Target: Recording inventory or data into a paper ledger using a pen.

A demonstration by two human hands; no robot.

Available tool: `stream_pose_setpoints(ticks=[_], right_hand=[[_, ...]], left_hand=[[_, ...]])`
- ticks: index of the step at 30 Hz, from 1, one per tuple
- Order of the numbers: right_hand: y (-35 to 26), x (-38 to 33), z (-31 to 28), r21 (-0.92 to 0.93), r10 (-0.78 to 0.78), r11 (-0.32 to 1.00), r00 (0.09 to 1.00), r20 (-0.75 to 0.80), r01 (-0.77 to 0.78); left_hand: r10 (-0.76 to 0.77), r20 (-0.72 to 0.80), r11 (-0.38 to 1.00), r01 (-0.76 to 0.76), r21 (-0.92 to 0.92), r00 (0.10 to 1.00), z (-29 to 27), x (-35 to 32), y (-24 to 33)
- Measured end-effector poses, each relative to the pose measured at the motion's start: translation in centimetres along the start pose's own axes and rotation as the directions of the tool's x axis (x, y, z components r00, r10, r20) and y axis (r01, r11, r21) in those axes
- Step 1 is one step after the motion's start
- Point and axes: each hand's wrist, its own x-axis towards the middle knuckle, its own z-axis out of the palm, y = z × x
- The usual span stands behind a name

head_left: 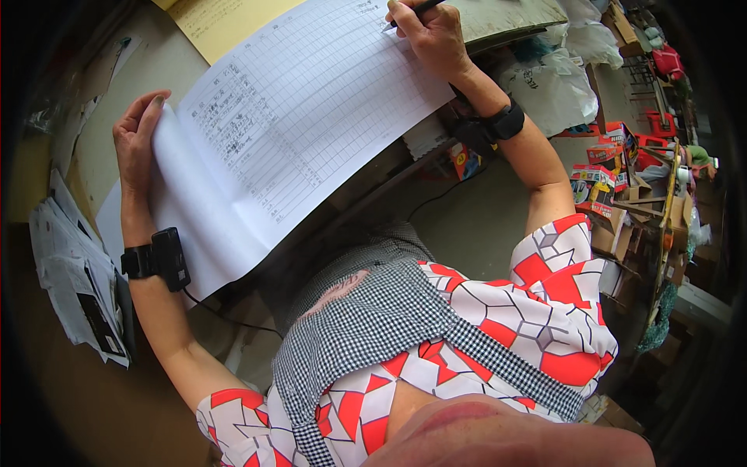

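Observation:
A large white gridded sheet (334, 101) lies on the table, with handwriting in its left columns. My right hand (432, 43) is closed round a black pen (426, 7), whose tip meets the paper near the sheet's far right part. At the left, my left hand (138, 140) pinches the edge of a white page (194, 179) that curls up beside the gridded one. The thumb presses on this page's upper corner; the fingertips behind it are partly hidden. Each wrist wears a black band.
Yellow paper (222, 27) with writing lies beyond the sheet. A stack of papers (78, 272) stands at the left. White plastic bags (556, 93) sit to the right, with red boxes (599, 183) and cardboard past them. A black cable (233, 321) hangs from the left wristband.

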Motion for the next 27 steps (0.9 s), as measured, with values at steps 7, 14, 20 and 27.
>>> stream_pose_setpoints(ticks=[7,14,20,27], right_hand=[[0.9,-0.3,0.4,0.030,0.073,0.997,0.996,-0.048,-0.072],[1.2,-0.2,-0.1,0.012,0.009,1.000,1.000,-0.001,-0.009],[0.5,-0.1,0.2,0.117,0.108,0.988,0.990,-0.090,-0.097],[1.4,0.3,-0.7,0.190,0.101,0.978,0.993,-0.056,-0.089]], left_hand=[[-0.030,0.048,0.999,0.030,0.020,0.998,-0.5,-0.1,-0.2],[0.016,0.051,0.999,-0.014,-0.032,0.999,-0.2,-0.2,-0.5],[-0.016,0.050,0.998,0.019,-0.060,0.999,-0.4,-0.4,-0.2],[0.001,0.065,1.000,0.001,-0.027,0.998,-0.1,0.0,-0.9]])
